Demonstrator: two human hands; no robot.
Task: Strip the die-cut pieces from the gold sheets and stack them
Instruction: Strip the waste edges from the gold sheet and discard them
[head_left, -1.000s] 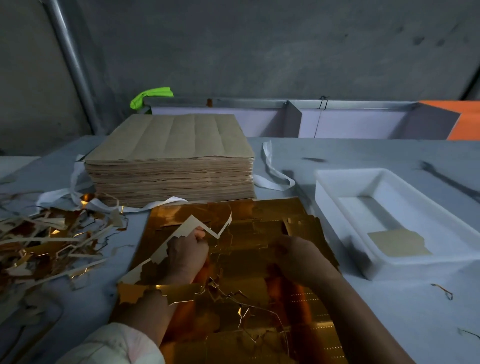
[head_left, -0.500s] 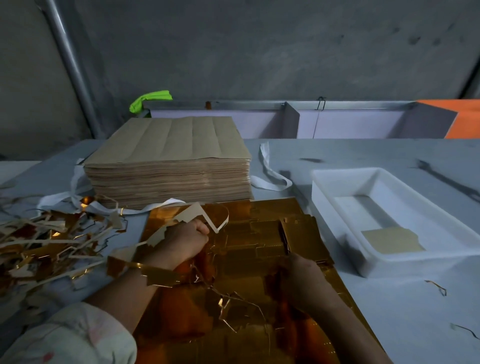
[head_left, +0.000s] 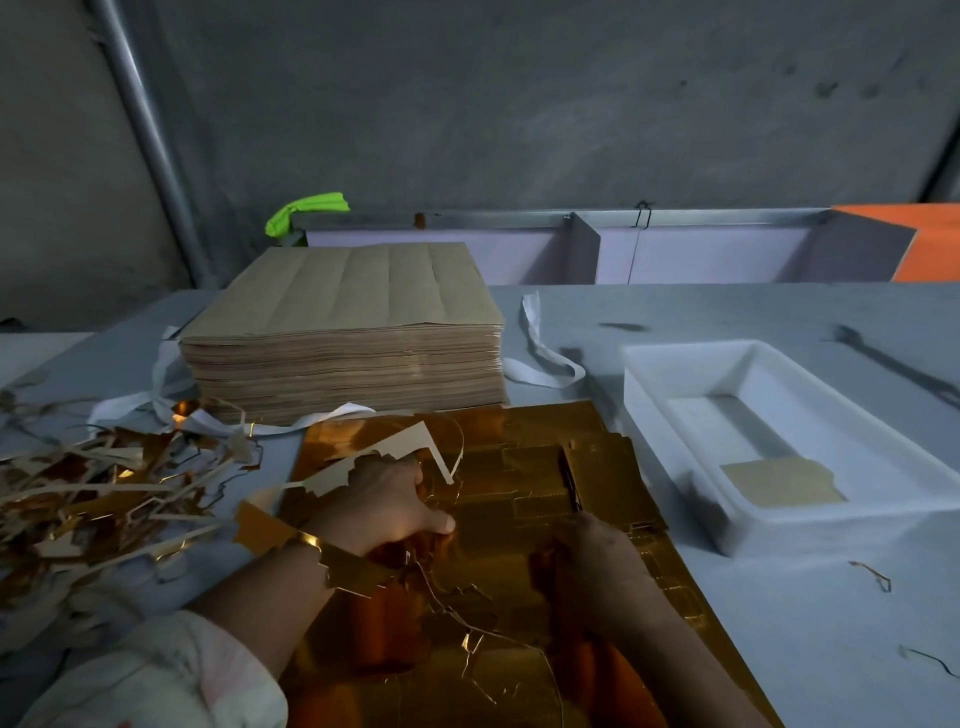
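Head view: waste trim coming off the top of the gold sheets (head_left: 498, 499) on the bench (head_left: 779, 623).
A tall stack of brown sheets (head_left: 343, 332) stands behind the gold sheets, which lie at the near edge under both hands. A white tray (head_left: 675, 353) sits to the right and a scrap pile (head_left: 93, 499) to the left. The left hand (head_left: 379, 499) is clenched round a jagged waste strip (head_left: 384, 452) lifted off the sheet. The right hand (head_left: 587, 551) rests on the gold surface, too dark to tell pinching from pressing. One die-cut piece (head_left: 779, 480) lies in the tray. Stripping looks to be under way; next, the strip probably needs tearing free and dropping left without creasing the pieces.
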